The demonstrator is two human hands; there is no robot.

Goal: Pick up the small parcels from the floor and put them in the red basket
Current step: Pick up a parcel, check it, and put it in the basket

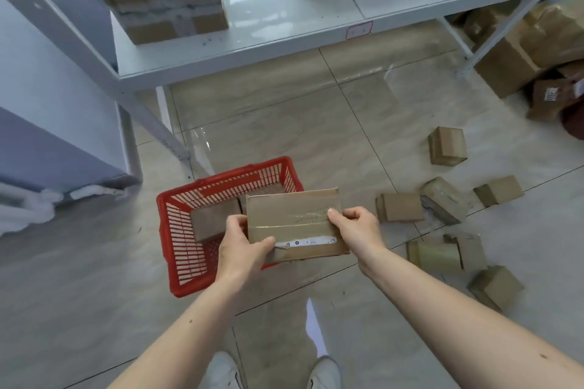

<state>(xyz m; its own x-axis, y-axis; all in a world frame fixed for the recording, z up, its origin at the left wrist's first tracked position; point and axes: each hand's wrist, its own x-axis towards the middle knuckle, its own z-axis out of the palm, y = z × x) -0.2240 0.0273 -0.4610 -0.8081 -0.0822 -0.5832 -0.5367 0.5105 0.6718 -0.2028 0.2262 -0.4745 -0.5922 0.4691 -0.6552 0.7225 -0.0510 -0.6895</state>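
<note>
A flat brown taped parcel (295,224) with a white label strip is gripped at its edges by the left hand (241,249) and right hand (357,230), over the red basket (186,230), whose right side is hidden by it.

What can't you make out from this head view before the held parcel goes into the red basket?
- Red basket interior: the held parcel and left hand cover its right side, so the count inside is unknown beyond one parcel.
- Held parcel's label: too small to read.
- Boxes at the right edge: cut off.
- Right hand fingertips: behind the parcel.
</note>
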